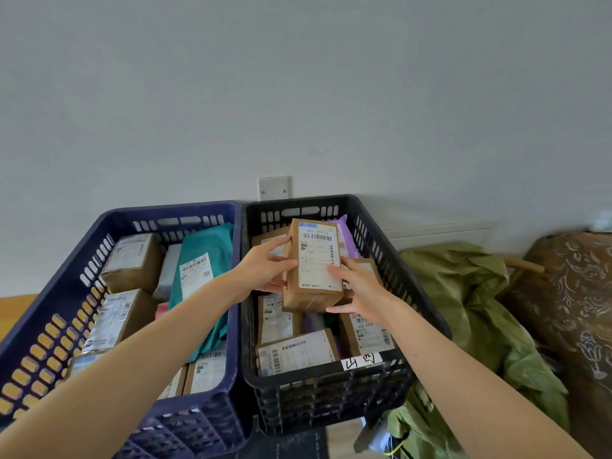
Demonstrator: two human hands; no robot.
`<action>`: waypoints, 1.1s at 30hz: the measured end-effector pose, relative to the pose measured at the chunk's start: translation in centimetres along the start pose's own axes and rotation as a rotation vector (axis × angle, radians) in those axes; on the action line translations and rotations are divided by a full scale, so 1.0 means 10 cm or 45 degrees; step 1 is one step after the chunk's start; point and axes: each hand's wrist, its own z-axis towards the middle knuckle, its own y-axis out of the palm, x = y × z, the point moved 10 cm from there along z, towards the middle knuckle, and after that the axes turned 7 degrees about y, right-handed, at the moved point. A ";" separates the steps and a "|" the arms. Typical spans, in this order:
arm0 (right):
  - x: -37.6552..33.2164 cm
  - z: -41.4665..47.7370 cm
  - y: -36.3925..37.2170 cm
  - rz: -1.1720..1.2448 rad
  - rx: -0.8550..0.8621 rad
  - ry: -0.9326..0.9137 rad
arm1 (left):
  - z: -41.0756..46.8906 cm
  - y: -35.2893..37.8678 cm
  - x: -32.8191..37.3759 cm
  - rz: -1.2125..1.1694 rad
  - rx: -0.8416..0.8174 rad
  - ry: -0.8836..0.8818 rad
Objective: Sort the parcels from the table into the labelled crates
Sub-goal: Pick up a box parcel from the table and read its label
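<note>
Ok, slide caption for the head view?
A cardboard parcel, held by left hand and right hand, over the black crate.

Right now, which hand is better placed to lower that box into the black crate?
Probably the left hand: it grips the box along its long side, near the middle. The right hand only holds a near corner.

Two crates stand side by side: one blue crate [172, 208] left of the grip, one black crate [331, 402] beneath it. Two hands, the left hand [265, 270] and the right hand [361, 289], hold one cardboard parcel [314, 260]. Under the grip lie at least five labelled boxes [294, 354] and one purple bag [346, 236]. Left of the grip are one teal bag [205, 253] and at least four brown boxes [132, 260]. Nearer than the grip is one handwritten label [362, 361].
</note>
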 end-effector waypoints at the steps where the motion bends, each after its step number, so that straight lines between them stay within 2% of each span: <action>1: -0.01 0.02 -0.01 -0.005 0.010 0.003 | 0.02 0.00 0.00 -0.014 -0.012 0.005; 8: -0.04 -0.01 -0.20 -0.150 0.075 0.044 | 0.06 0.18 -0.09 -0.168 -0.155 0.042; 16: -0.03 -0.22 -0.50 -0.222 0.029 0.107 | 0.09 0.51 -0.12 -0.268 -0.235 0.009; 26: -0.07 -0.29 -0.79 -0.437 0.067 0.189 | 0.18 0.62 -0.17 -0.182 -0.040 -0.018; 33: -0.10 -0.33 -0.89 -0.526 0.036 0.222 | 0.19 0.64 -0.16 -0.195 -0.050 -0.089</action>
